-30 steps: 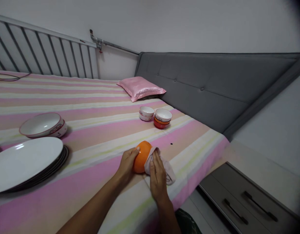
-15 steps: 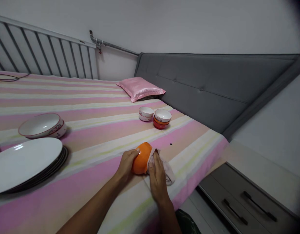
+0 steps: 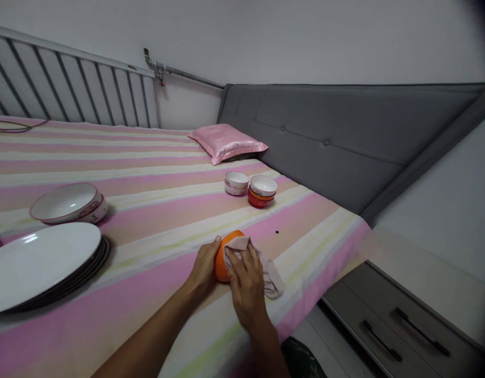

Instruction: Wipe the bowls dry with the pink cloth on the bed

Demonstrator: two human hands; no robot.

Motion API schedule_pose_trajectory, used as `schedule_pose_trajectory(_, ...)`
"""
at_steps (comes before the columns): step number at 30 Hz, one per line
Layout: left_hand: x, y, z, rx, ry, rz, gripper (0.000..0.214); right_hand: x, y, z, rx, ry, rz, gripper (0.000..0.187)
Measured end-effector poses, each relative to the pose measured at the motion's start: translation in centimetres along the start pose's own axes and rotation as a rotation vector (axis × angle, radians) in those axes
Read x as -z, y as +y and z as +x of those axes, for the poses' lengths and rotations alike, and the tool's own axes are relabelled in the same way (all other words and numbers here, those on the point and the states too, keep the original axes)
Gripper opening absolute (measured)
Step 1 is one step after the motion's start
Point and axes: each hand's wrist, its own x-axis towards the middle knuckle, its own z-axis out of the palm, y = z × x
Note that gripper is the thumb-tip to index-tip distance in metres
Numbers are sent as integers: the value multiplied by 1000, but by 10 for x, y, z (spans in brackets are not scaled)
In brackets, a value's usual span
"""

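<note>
An orange bowl [image 3: 221,265] is tipped on its side just above the striped bedsheet, its outer wall facing me. My left hand [image 3: 204,265] grips it from the left, thumb along the near edge. Against the bowl's right side my right hand [image 3: 246,278] presses a pale pinkish cloth [image 3: 272,278], whose loose end hangs to the right. The cloth covers much of the bowl. Beyond the hands, two short stacks of small bowls stand close together: white ones [image 3: 236,181] on the left, and a white bowl [image 3: 264,185] over orange and red ones [image 3: 260,201] on the right.
At left lie a stack of plates with a white oval plate [image 3: 45,262] on top and two larger white bowls [image 3: 69,203]. A pink pillow [image 3: 229,142] rests by the grey headboard [image 3: 325,136]. A drawer cabinet [image 3: 384,320] stands beyond the bed's right edge.
My right hand has moved left and over the bowl's outer wall with the cloth, covering more of the orange surface. My left hand keeps its grip almost unchanged.
</note>
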Motion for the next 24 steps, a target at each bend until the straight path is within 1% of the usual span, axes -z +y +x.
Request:
schedule_pose_trajectory(5, -4, 0, -5, 18, -95, 15, 47, -1, 11, 3, -202, 15, 259, 44)
schedule_pose_trajectory(8, -2, 1, -4, 9, -96, 76, 48, -3, 20, 4, -287, 42, 399, 47)
schedule_pose_trajectory(11, 4, 2, 0, -15, -100, 158, 48, -5, 26, 4, -346, 75, 483, 50)
schedule_pose_trajectory(13, 9, 3, 3, -28, -119, 201, 48, -5, 25, 4, -332, 73, 482, 50)
schedule_pose_trajectory(17, 17, 7, 4, -30, -163, 266, 51, 0, 17, 3, -203, 23, 376, 45)
schedule_pose_trajectory(20, 18, 10, 0, -28, -210, 302, 52, 5, 11, 3, -120, 25, 289, 43)
schedule_pose_trajectory(24, 14, 12, -4, -39, -281, 373, 49, 13, 9, 7, -97, 51, 232, 39)
